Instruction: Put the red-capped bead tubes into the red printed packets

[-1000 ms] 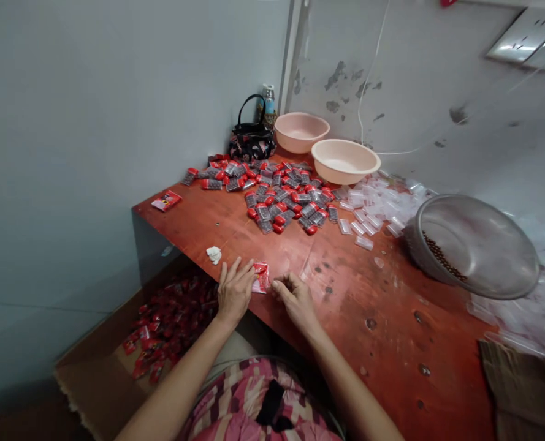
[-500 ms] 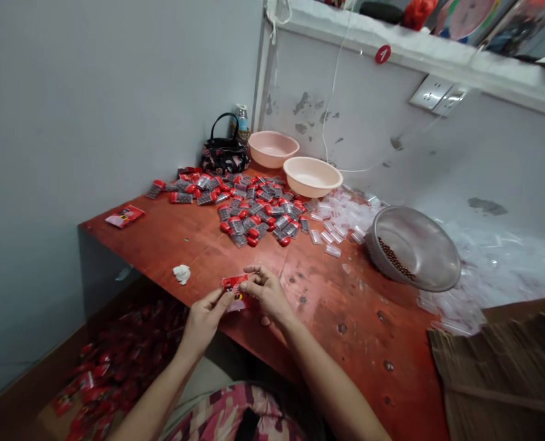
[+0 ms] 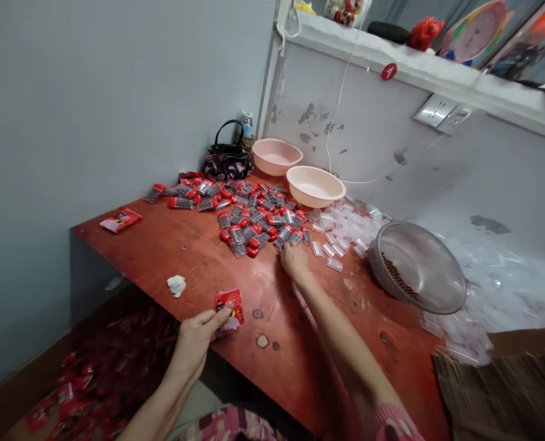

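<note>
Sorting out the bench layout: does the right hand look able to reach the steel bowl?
Probably yes: the right hand is at the edge of the red-capped pile, and only a few loose clear tubes lie between it and the steel bowl, with nothing tall in the way.

Soft, even indoor light fills the room from no visible source, leaving the gray wall (image 3: 116,122) pale and only a dim shadow under the table (image 3: 162,257) and over the box (image 3: 24,373) on the floor. Mild glare sheens the table's varnish and the steel bowl (image 3: 419,266). The wide lens bends the shelf (image 3: 392,49) at the upper right, while the right hand (image 3: 294,260) and the brown bundle (image 3: 497,392) at the lower right look slightly soft.
</note>
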Action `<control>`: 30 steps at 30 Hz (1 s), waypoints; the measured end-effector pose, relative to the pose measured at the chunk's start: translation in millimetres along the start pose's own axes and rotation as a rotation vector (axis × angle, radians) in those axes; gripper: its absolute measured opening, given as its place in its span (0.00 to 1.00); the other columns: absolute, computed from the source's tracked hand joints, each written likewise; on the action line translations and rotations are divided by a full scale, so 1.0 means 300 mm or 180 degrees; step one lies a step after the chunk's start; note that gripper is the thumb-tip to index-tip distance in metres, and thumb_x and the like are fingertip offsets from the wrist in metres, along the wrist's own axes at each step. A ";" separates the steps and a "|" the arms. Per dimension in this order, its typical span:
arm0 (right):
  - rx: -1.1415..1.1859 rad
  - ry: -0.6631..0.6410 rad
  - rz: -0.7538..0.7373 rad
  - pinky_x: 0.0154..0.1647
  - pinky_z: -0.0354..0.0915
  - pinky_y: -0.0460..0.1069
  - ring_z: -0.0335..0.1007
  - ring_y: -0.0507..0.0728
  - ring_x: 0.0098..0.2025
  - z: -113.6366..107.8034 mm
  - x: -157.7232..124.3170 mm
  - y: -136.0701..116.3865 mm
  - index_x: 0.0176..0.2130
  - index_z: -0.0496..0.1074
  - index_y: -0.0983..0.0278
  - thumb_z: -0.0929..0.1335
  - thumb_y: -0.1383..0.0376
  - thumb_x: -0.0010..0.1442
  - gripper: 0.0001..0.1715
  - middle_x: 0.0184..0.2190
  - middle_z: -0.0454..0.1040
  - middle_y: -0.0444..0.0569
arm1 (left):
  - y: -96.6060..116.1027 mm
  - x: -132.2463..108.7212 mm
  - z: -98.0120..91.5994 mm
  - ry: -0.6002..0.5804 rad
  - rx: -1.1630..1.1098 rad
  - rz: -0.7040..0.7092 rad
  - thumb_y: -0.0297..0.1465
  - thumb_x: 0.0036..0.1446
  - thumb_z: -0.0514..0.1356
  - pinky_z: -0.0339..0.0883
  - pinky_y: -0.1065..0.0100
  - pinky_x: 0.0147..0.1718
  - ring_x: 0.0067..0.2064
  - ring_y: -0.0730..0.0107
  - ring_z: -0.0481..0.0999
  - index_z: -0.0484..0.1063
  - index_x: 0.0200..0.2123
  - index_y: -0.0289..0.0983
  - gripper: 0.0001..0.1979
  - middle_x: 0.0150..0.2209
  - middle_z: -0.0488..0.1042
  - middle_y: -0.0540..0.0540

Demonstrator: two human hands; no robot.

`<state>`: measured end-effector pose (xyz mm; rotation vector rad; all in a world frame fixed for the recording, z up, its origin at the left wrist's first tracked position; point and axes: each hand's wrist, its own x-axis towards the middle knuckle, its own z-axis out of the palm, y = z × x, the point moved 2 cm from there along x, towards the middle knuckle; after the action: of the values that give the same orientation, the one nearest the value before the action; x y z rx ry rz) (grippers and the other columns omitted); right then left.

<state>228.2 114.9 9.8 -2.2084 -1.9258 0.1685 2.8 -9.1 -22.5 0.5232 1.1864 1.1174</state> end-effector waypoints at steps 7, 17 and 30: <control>-0.0285 -0.0394 -0.0437 0.39 0.61 0.54 0.68 0.63 0.42 0.001 -0.102 -0.016 0.42 0.69 0.69 0.57 0.56 0.60 0.22 0.37 0.73 0.62 | 0.003 0.026 -0.035 -0.0048 -0.0360 -0.0302 0.31 0.37 0.67 0.67 0.75 0.22 0.23 0.74 0.72 0.72 0.19 0.30 0.09 0.20 0.73 0.46; 0.0493 -0.0670 -0.1952 0.47 0.55 0.52 0.62 0.58 0.46 0.010 -0.113 -0.066 0.42 0.68 0.64 0.59 0.71 0.57 0.14 0.42 0.71 0.53 | 0.011 0.029 -0.045 0.0343 -0.1500 -0.0375 0.23 0.48 0.60 0.72 0.73 0.24 0.24 0.73 0.74 0.72 0.26 0.31 0.01 0.22 0.74 0.46; 0.3166 -0.0824 -0.0588 0.24 0.62 0.44 0.65 0.50 0.21 0.081 -0.561 -0.235 0.42 0.64 0.63 0.59 0.62 0.59 0.12 0.21 0.68 0.42 | 0.017 0.036 0.006 0.0395 -0.2184 -0.0396 0.21 0.50 0.58 0.73 0.69 0.25 0.26 0.69 0.76 0.71 0.29 0.30 0.03 0.26 0.76 0.43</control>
<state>131.1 -40.6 -5.8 -1.3733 -1.5843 1.1369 2.1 3.0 -22.5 -0.1467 0.8478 1.3690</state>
